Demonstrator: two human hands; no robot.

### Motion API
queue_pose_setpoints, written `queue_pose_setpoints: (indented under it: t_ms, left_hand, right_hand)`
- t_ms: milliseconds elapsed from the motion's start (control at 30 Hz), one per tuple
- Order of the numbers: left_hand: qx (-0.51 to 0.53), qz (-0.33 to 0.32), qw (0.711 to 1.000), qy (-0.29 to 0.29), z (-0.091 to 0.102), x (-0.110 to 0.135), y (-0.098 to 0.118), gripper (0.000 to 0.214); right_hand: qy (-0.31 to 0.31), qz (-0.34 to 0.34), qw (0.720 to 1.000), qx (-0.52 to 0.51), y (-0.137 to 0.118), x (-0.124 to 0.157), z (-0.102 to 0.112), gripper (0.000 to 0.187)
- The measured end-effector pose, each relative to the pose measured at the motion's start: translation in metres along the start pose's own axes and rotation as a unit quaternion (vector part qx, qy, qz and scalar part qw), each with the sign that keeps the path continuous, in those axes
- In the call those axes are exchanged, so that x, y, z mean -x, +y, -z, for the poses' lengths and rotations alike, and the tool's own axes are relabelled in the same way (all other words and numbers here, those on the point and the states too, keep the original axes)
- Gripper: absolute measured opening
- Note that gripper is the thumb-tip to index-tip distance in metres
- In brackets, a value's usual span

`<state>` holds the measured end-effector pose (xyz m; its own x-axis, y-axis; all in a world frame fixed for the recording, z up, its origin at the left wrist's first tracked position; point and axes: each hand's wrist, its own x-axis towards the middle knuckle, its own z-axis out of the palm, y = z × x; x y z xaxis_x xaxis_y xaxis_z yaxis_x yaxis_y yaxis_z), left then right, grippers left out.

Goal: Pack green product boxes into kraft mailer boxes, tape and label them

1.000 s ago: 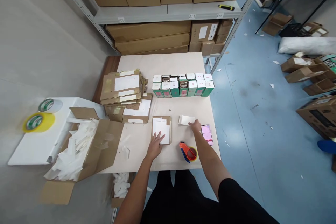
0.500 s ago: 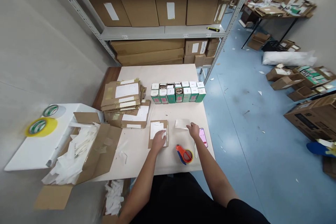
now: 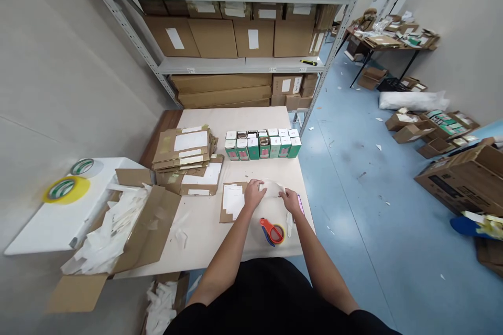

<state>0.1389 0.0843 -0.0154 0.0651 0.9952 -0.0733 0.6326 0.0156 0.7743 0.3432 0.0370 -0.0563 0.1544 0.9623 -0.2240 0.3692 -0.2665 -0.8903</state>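
Taking the white slip [image 3: 272, 188] as the middle of my dial, I have it stretched between both hands above the near half of the desk [image 3: 257, 110]. My left hand [image 3: 255, 194] is at its nine o'clock end, fingers curled in and closed on the edge. My right hand [image 3: 290, 200] grips the opposite end, toward four o'clock, with thumb and fingers pinched together. From here I can't tell whether the slip is one layer or several.

Between eight and nine, just beside my left hand, I see a piece of cardboard [image 3: 225, 217] lying flat with white papers [image 3: 233, 201] on top. At six sits a red-orange tape dispenser [image 3: 271, 231] with a yellow-rimmed roll, and at five a slim white item [image 3: 290, 224] that I can't make out. A phone [image 3: 301, 202] shows at half past three, partly hidden by my right hand.

Near half past eleven I have a double row of green-and-white boxes [image 3: 263, 147], a few of them with dark openings on top. At ten lies a stack of flattened cardboard [image 3: 183, 152]. Farther off, between eight and nine, an open carton [image 3: 143, 233] bulges with white paper strips [image 3: 104, 235].
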Motion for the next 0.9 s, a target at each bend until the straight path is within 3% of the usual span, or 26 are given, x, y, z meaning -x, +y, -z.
queue_pose_setpoints:
  t_ms: [167, 267, 400, 467, 567, 667, 767, 833, 900]
  left_hand:
    - [-0.018, 0.018, 1.000, 0.013, 0.005, 0.005, 0.011, 0.018]
    - [-0.042, -0.008, 0.999, 0.021, 0.013, 0.010, 0.014, 0.008]
    - [-0.034, 0.022, 0.999, -0.001, 0.023, 0.013, 0.014, 0.006]
    - [0.002, 0.062, 0.997, -0.041, 0.025, 0.011, 0.014, 0.014]
    - [0.073, 0.073, 0.991, -0.084, 0.024, 0.007, 0.019, 0.025]
    - [0.127, 0.045, 0.984, -0.115, 0.023, 0.004, 0.025, 0.032]
    - [0.162, 0.008, 0.981, -0.104, 0.025, 0.001, 0.028, 0.034]
    - [0.160, -0.020, 0.983, -0.089, 0.028, -0.002, 0.027, 0.037]
    - [0.139, -0.046, 0.982, -0.118, 0.029, -0.008, 0.025, 0.057]
  right_hand:
    - [-0.027, 0.011, 0.998, -0.059, 0.000, 0.005, -0.002, 0.037]
    - [-0.033, 0.009, 0.998, -0.056, -0.001, 0.009, -0.003, 0.040]
    - [0.058, 0.038, 0.998, 0.011, -0.010, 0.018, -0.007, 0.071]
    - [0.051, 0.092, 0.994, 0.042, -0.017, 0.024, -0.014, 0.081]
    - [-0.015, 0.152, 0.987, 0.055, -0.029, 0.032, -0.028, 0.076]
    - [0.009, 0.145, 0.989, 0.035, -0.039, 0.036, -0.036, 0.050]
    - [0.049, 0.099, 0.994, -0.021, -0.042, 0.035, -0.025, 0.043]
    - [0.042, 0.070, 0.992, -0.093, -0.043, 0.033, -0.010, 0.044]
    - [0.025, 0.045, 0.982, -0.183, -0.043, 0.032, 0.004, 0.044]
